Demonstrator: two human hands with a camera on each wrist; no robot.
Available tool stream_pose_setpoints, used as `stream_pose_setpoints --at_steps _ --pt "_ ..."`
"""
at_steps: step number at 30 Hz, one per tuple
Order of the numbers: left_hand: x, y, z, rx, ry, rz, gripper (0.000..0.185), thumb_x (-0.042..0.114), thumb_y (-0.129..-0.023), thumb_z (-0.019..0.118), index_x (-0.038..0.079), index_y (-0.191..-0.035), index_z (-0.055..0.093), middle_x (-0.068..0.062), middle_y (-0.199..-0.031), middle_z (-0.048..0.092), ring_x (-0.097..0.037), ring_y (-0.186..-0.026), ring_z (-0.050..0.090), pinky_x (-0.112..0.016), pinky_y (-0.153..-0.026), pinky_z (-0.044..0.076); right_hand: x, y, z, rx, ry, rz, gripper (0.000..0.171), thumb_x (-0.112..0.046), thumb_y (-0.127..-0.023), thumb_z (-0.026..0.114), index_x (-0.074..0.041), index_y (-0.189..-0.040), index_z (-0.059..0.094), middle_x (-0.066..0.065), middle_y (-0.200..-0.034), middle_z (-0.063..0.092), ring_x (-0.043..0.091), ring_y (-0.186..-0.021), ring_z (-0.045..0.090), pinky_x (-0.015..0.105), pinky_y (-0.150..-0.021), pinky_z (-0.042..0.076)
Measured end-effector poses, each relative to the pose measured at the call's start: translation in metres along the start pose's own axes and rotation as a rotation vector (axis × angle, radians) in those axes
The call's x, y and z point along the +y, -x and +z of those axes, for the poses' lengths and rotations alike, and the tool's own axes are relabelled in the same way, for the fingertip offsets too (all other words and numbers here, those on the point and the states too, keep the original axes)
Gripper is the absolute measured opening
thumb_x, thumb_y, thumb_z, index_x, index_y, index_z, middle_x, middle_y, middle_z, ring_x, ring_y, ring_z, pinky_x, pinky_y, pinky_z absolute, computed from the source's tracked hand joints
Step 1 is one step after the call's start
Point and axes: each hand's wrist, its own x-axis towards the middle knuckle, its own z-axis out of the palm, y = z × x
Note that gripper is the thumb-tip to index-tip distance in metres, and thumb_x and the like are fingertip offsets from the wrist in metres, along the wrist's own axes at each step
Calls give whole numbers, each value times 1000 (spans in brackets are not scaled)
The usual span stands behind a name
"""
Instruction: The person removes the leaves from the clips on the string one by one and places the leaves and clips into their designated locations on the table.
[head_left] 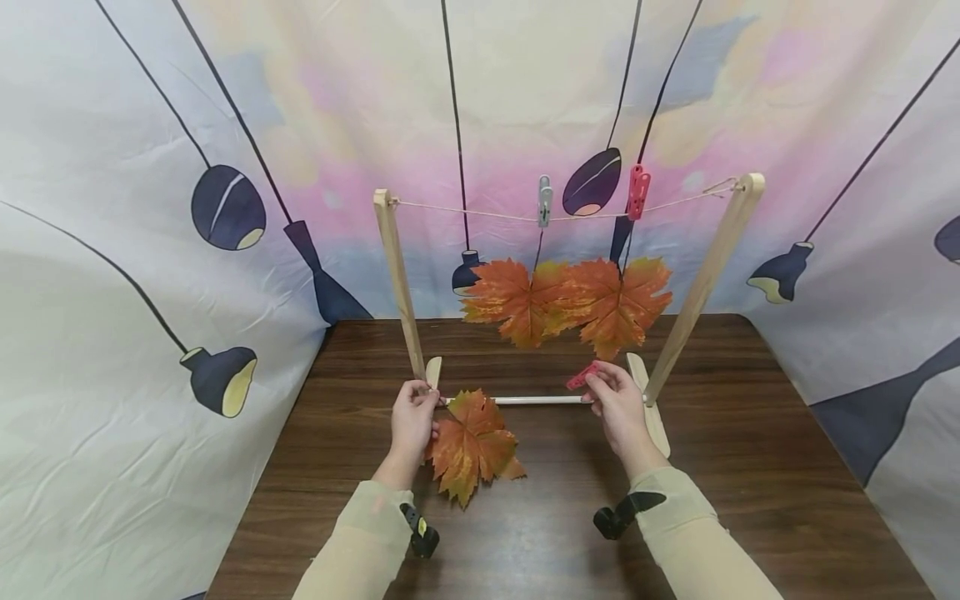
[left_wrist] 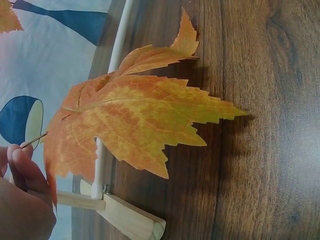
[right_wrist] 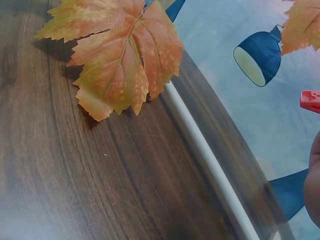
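My left hand (head_left: pixel 414 417) pinches the thin stem (left_wrist: pixel 34 140) of an orange maple leaf (head_left: pixel 472 446), which hangs just over the dark wooden table (head_left: pixel 750 433); in the left wrist view the leaf (left_wrist: pixel 135 117) spreads across the white crossbar (left_wrist: pixel 107 100). My right hand (head_left: pixel 617 404) grips a red clothespin (head_left: pixel 582 377), whose tip (right_wrist: pixel 310 101) shows at the edge of the right wrist view. Both hands sit at the base of a small wooden drying rack (head_left: pixel 396 275). Its string (head_left: pixel 465 212) carries a grey clothespin (head_left: pixel 545 200) and a red clothespin (head_left: pixel 637 192), each holding an orange leaf (head_left: pixel 517 302).
A printed cloth backdrop (head_left: pixel 150 250) with dark lamp shapes closes in the table on the left, back and right. The rack's wooden feet (head_left: pixel 651 408) and white crossbar (head_left: pixel 536 401) lie between my hands. Bare tabletop (head_left: pixel 540 533) stretches toward me.
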Motion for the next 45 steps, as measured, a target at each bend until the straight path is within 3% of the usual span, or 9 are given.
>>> stream_pose_setpoints --at_steps 16,33,45 --pt "-5 -1 -2 23 -21 7 13 13 -85 53 9 -95 45 -21 -84 61 -23 -37 47 -27 -31 38 10 4 -8 22 59 42 36 -16 -82 60 -6 -114 47 5 -98 50 8 -51 52 17 -42 36" --pt "-11 -3 -4 36 4 -9 15 13 -85 54 9 -97 44 -17 -82 61 -18 -36 44 -35 -33 40 22 6 -16 41 91 67 35 -15 -83 58 -5 -114 46 5 -99 49 6 -52 52 17 -43 35" --pt "-15 -3 -5 33 33 -23 19 13 -85 54 6 -99 43 -20 -85 60 -15 -35 42 -26 -30 36 32 6 -25 46 90 101 42 -16 -82 60 -2 -117 44 0 -92 53 7 -51 51 16 -41 35"
